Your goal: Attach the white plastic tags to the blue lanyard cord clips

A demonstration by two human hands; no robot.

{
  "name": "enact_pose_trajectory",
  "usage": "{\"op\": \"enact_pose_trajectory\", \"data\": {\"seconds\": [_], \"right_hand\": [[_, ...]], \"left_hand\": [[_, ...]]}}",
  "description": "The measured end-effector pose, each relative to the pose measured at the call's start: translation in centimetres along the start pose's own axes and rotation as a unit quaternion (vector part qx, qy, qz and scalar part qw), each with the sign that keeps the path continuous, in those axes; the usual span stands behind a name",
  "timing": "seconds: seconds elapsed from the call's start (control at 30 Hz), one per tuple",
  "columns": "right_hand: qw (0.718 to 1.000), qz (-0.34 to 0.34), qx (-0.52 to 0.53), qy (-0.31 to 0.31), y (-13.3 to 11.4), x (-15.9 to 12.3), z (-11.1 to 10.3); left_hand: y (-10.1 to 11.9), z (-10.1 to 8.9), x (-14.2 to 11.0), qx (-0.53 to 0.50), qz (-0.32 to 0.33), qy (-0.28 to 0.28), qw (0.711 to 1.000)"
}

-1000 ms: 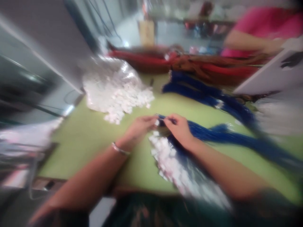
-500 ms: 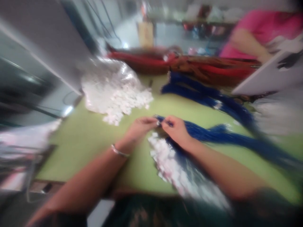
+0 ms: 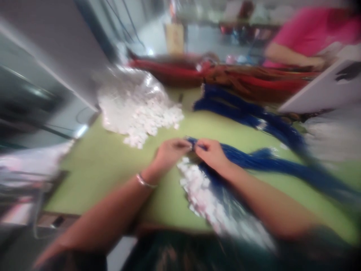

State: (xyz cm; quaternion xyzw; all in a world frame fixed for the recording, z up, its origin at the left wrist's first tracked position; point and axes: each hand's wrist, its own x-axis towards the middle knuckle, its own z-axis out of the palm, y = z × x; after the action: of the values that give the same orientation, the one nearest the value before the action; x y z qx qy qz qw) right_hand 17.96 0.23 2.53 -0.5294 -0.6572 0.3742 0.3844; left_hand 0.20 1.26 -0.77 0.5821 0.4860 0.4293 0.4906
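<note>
My left hand (image 3: 171, 152) and right hand (image 3: 210, 150) meet over the middle of the green tabletop (image 3: 96, 169), their fingertips just beside each other. The left thumb and fingers are pinched together on a small whitish piece (image 3: 191, 146), too blurred for me to tell its shape. My right fingers are curled closed, thumb against forefinger, gripping a blue wire (image 3: 203, 147). Whether the wire and the piece are joined, I cannot tell.

The blue wire bundle (image 3: 244, 159) lies under and beyond my right hand, its tip at my fingertips, and runs off to the right. On the near side, between my forearms, small white connectors (image 3: 197, 186) are heaped on a clear plastic sheet or bag (image 3: 234, 205). At the far left, more white connectors spill from a clear plastic bag (image 3: 124, 94) towards the middle.

A second blue bundle (image 3: 225, 107) lies on the far right, well apart from my hands, and beyond it red and brown wires (image 3: 248, 81) stretch across the far edge. A bracelet (image 3: 146, 182) circles my left wrist. At far right sits a person in a pink top (image 3: 316, 32), behind a pale panel (image 3: 324, 86).
</note>
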Motion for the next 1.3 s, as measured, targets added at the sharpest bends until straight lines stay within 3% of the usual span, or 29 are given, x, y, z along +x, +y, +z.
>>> {"op": "enact_pose_trajectory", "data": {"seconds": [0.13, 0.23, 0.3, 0.4, 0.43, 0.47, 0.53, 0.57, 0.6, 0.63, 0.67, 0.73, 0.87, 0.97, 1.07, 1.2, 1.3], "right_hand": [[1.000, -0.008, -0.004, -0.008, 0.0, 0.0, 0.1], [0.998, 0.031, 0.048, 0.004, -0.2, 0.0, 0.0], [0.991, 0.071, 0.107, 0.034, -0.4, 0.0, -0.1], [0.980, 0.099, 0.164, 0.050, -0.4, 0.0, -0.3], [0.980, 0.097, 0.171, 0.040, -0.3, -0.1, -0.4], [0.980, 0.092, 0.176, 0.026, -0.2, -0.1, -0.4], [0.978, 0.078, 0.195, -0.003, 0.0, -0.2, -0.4], [0.976, 0.071, 0.205, -0.014, 0.2, -0.2, -0.3], [0.975, 0.066, 0.212, -0.022, 0.3, -0.3, -0.2], [0.974, 0.064, 0.215, -0.027, 0.5, -0.3, -0.2], [0.975, 0.065, 0.213, -0.028, 0.6, -0.3, -0.1], [0.977, 0.071, 0.200, -0.023, 0.6, -0.3, 0.1], [0.984, 0.091, 0.155, -0.012, 0.2, -0.2, 0.1], [0.986, 0.100, 0.135, -0.022, -0.3, -0.2, 0.0], [0.987, 0.095, 0.127, -0.013, -0.5, -0.2, 0.0], [0.992, 0.082, 0.094, 0.003, -0.7, -0.3, 0.1], [0.994, 0.075, 0.081, 0.022, -0.7, -0.4, 0.3]], "left_hand": [[0.1, 0.3, -0.1, 0.012, 0.017, -0.022, 1.000], [1.1, 0.3, -0.5, 0.047, 0.044, -0.053, 0.997], [2.2, 0.1, -1.0, 0.091, 0.065, -0.131, 0.985], [4.0, -0.8, -1.3, 0.146, 0.106, -0.302, 0.936], [4.4, -1.3, -1.1, 0.160, 0.118, -0.326, 0.924], [4.6, -2.0, -0.8, 0.185, 0.123, -0.308, 0.925], [4.6, -3.7, 0.2, 0.281, 0.109, -0.155, 0.941], [4.2, -4.6, 0.8, 0.349, 0.089, -0.039, 0.932], [3.8, -5.5, 1.5, 0.413, 0.070, 0.057, 0.906], [3.2, -6.3, 2.2, 0.465, 0.052, 0.118, 0.876], [2.6, -6.9, 2.8, 0.505, 0.043, 0.138, 0.851], [1.6, -7.6, 3.6, 0.563, 0.036, 0.113, 0.818], [0.9, -7.2, 3.7, 0.616, 0.039, 0.037, 0.786], [1.7, -6.7, 3.0, 0.595, 0.045, 0.023, 0.802], [2.7, -6.2, 2.5, 0.492, 0.057, 0.045, 0.867], [2.7, -4.6, 1.7, 0.212, -0.010, 0.023, 0.977], [2.2, -2.6, 1.1, -0.035, -0.107, -0.026, 0.993]]}}
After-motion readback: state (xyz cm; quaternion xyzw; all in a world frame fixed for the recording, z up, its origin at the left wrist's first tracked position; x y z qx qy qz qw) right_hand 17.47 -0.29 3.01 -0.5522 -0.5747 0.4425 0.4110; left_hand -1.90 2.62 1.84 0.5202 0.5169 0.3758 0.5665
